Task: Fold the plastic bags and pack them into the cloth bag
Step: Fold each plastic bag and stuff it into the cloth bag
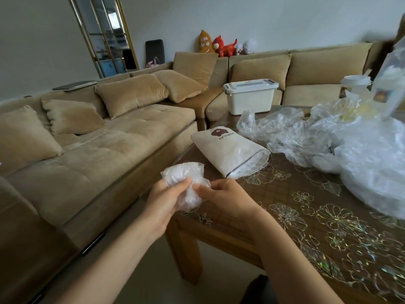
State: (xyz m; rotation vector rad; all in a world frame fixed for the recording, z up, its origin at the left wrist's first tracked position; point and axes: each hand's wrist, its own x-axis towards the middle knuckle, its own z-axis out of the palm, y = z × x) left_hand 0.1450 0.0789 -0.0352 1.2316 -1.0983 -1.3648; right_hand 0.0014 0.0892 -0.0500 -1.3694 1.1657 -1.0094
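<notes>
The person's left hand (163, 202) is curled round a crumpled, partly folded clear plastic bag (186, 183), thumb pressed on top and fingers tucked beneath it. The right hand (221, 198) meets it from the other side, thumb and fingers pinching the same wad at its lower edge, so both hands hold the bag between them. They hold it in the air just off the near left corner of the brown wooden table (219, 231), which wears a clear cover printed with shiny flower outlines.

Just beyond the hands, on that corner, a cream cloth drawstring bag (228, 150) with a brown bear print lies on its side. Its open mouth faces right and toward the person, and clear plastic shows inside it. To its right a heap of loose clear plastic bags (328, 139) sprawls over the far and right side of the table.

Behind the cloth bag is a white lidded plastic storage box (249, 96); I cannot tell whether it stands on the table or the seat. A tan corner sofa (109, 139) with matching cushions wraps round the left and back, and bright plush toys (219, 46) perch on its backrest.
</notes>
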